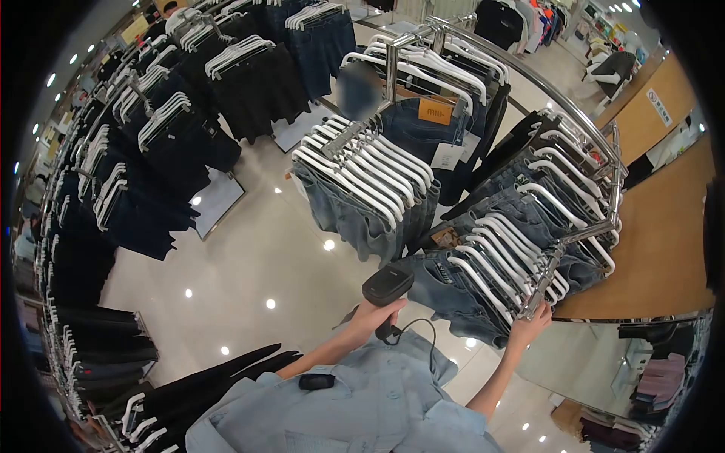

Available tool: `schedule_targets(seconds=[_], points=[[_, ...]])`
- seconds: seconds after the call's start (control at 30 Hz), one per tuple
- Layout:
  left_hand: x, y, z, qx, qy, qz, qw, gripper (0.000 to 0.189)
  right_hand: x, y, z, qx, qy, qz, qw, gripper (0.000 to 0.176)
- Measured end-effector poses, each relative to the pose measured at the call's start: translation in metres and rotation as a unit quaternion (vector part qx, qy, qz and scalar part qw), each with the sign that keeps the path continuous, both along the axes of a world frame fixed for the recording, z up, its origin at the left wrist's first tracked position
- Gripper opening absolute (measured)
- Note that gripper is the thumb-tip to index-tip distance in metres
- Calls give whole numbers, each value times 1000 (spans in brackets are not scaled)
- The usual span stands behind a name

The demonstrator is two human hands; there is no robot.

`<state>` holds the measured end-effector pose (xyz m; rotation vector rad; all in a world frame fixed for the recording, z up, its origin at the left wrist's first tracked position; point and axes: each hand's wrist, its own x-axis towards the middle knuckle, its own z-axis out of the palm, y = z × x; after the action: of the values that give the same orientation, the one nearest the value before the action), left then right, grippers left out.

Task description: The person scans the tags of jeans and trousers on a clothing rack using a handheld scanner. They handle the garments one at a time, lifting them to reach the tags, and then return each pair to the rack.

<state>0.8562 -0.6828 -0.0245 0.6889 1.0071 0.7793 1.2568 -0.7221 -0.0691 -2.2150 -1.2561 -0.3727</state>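
The biggest thing we see is the shiny pale floor (257, 257), which spreads out to the left of the jeans rack (585, 230). To the right of the jeans rack stands a big brown wooden wall (657, 241). Far to the left of the rack, across the floor, hang long rows of dark clothes (158, 166). The jeans rack itself is made of silver metal and is full on every side. Below it, at the bottom, we see the person's light blue shirt (377, 408). On the rack hang many blue jeans (445, 291), packed close together on white hangers (491, 257). A slanted silver bar (545, 275) sticks out of the rack toward the person. The right hand (529, 330) reaches up to the low end of that bar and its fingers touch it, but we cannot tell if they grip it. The left hand (375, 317) is just to the left of the rack's nearest jeans. It is closed tight around the handle of a black scanner (387, 285), whose head sits right beside those jeans. A thin black cord (424, 332) hangs from the scanner down to the shirt. On the far side of the rack we see a small orange tag (435, 112) on a pair of jeans.
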Motion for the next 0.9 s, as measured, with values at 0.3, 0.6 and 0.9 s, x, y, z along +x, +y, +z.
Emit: schedule_targets(seconds=[0.3,0.6,0.9], points=[[7,5,1,2,7,-30,1000,13,-5,-2,0,13,21,-16,1000,76],[9,7,-3,22,3,-25,999,13,1,-5,-5,2,-8,-15,1000,76],[7,8,3,5,19,-28,999,15,1,-4,-11,23,1,-8,1000,80]])
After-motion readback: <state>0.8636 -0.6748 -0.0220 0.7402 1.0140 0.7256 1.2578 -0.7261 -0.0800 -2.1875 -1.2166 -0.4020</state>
